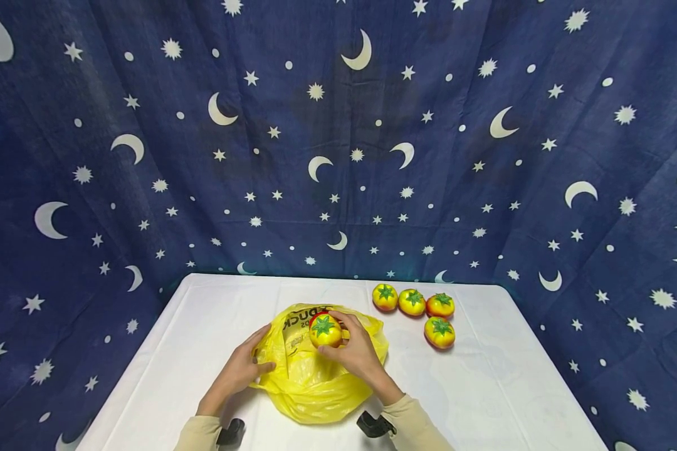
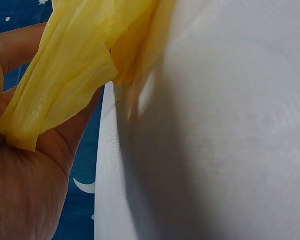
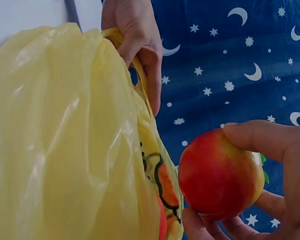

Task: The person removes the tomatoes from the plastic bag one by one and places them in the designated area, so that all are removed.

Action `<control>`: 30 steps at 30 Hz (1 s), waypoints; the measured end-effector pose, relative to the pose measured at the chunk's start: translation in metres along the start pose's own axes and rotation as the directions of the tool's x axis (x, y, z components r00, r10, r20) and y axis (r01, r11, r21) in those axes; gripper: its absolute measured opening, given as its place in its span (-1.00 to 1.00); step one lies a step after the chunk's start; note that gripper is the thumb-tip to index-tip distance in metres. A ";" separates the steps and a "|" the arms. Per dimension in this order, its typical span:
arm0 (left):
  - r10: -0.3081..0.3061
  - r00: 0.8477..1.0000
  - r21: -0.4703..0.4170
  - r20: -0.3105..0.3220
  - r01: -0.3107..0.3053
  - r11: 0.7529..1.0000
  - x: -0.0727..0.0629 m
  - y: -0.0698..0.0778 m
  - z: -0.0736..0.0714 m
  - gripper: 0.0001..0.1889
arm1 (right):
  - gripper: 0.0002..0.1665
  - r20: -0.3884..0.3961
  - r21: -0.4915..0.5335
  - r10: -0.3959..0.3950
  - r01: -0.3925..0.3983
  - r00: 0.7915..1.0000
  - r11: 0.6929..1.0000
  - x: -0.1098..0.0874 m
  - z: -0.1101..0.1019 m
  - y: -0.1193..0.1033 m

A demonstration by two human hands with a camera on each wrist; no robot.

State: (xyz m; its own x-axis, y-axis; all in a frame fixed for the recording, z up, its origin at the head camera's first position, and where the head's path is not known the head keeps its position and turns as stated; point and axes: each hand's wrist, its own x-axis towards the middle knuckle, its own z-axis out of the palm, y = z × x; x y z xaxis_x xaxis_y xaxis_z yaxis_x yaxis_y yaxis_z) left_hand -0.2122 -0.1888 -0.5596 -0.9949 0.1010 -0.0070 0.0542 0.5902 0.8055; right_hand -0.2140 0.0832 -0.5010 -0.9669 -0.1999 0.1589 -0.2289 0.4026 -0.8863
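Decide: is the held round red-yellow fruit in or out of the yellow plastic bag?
Out: the right wrist view shows the right hand holding the fruit beside the bag, blue curtain behind.

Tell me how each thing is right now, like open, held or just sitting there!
Bag: mouth open, crumpled
Left hand: gripping the bag's edge
Right hand: holding a fruit
That fruit: off the cloth, at the bag's mouth
Four other fruits: sitting on the cloth, leaves up
Cloth: spread out
Curtain: hanging, lightly creased
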 end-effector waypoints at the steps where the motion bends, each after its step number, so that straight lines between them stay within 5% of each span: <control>1: -0.002 1.000 -0.002 0.001 0.002 1.000 0.000 0.000 0.000 -0.07 | -0.11 -0.003 0.001 0.002 -0.002 1.000 1.000 -0.001 -0.001 0.001; 30: -0.016 1.000 0.012 0.023 0.016 1.000 0.000 0.003 -0.001 -0.07 | -0.16 -0.106 0.015 0.050 -0.049 0.993 0.999 -0.012 -0.042 0.017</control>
State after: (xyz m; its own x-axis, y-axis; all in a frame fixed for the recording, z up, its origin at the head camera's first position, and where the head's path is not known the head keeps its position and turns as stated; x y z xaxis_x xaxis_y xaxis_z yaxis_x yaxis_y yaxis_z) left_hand -0.2122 -0.1877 -0.5565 -0.9934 0.1097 -0.0331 0.0398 0.6013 0.7980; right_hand -0.2108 0.1301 -0.5000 -0.9837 -0.0836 0.1593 -0.1795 0.3986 -0.8994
